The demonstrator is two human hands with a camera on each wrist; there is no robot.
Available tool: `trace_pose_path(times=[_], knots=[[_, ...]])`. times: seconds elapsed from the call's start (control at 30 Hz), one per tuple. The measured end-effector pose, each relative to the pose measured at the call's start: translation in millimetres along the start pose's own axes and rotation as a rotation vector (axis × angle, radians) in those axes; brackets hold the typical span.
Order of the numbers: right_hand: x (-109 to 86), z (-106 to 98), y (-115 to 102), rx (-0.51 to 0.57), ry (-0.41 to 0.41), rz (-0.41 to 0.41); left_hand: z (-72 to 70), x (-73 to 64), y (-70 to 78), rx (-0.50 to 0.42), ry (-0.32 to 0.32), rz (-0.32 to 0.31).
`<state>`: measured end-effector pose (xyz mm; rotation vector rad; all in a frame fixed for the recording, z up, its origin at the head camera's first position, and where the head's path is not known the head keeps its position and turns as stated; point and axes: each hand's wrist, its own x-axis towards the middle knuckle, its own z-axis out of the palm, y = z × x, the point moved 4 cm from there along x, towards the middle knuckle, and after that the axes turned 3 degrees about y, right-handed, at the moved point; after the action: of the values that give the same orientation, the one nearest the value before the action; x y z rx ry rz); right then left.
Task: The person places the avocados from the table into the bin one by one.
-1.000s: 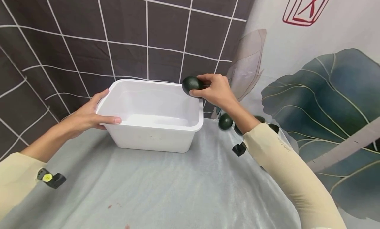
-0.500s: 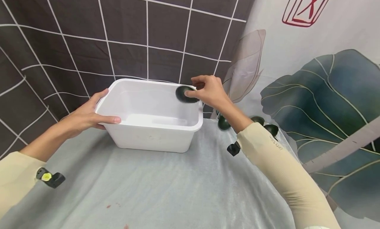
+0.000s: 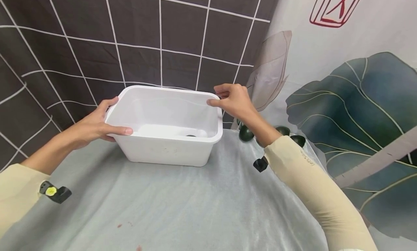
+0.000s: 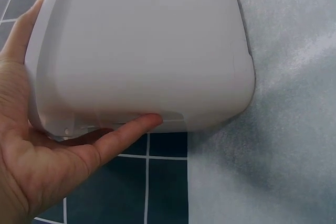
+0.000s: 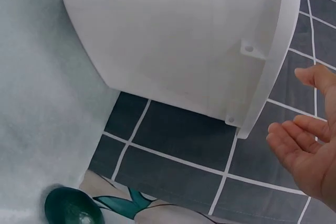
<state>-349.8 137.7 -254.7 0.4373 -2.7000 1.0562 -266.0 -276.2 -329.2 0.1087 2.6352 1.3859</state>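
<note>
A white plastic tub (image 3: 163, 151) stands on the cloth-covered table in the head view. My left hand (image 3: 94, 126) holds its left end, thumb along the front rim and fingers at the back corner; the left wrist view shows the fingers against the tub's outer wall (image 4: 147, 45). Over the tub's right back corner, my right hand (image 3: 234, 99) has thumb and fingers apart with nothing between them. Only a dark sliver of an avocado-like fruit (image 3: 191, 136) shows inside the tub, the rest hidden by the front wall.
Right of the tub lie several smooth dark green egg-shaped fruits (image 3: 245, 133), partly behind my right forearm. One such fruit (image 5: 73, 206) shows low in the right wrist view. A dark gridded curtain (image 3: 182, 34) hangs close behind the tub.
My right hand carried a dark green fruit over the tub's right rim and let it go; it now lies inside. The left hand has stayed on the tub.
</note>
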Motion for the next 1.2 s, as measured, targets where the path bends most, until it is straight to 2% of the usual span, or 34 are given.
trace_pose_path(times=[0.23, 0.53, 0.7, 1.2], knots=[[-5.0, -10.3, 6.1, 0.029, 0.036, 0.004, 1.3, -0.4, 0.1, -0.036, -0.017, 0.021], [-13.7, -18.2, 23.3, 0.07, 0.061, 0.04, 1.3, -0.9, -0.8, -0.044, -0.035, 0.007], [-19.3, -22.1, 31.3, 0.094, 0.056, 0.061, 0.3, -0.7, -1.2, -0.041, -0.03, 0.01], [-37.1, -27.1, 57.9, 0.066, 0.029, 0.069, -0.8, -1.0, -0.9, -0.039, -0.023, 0.012]])
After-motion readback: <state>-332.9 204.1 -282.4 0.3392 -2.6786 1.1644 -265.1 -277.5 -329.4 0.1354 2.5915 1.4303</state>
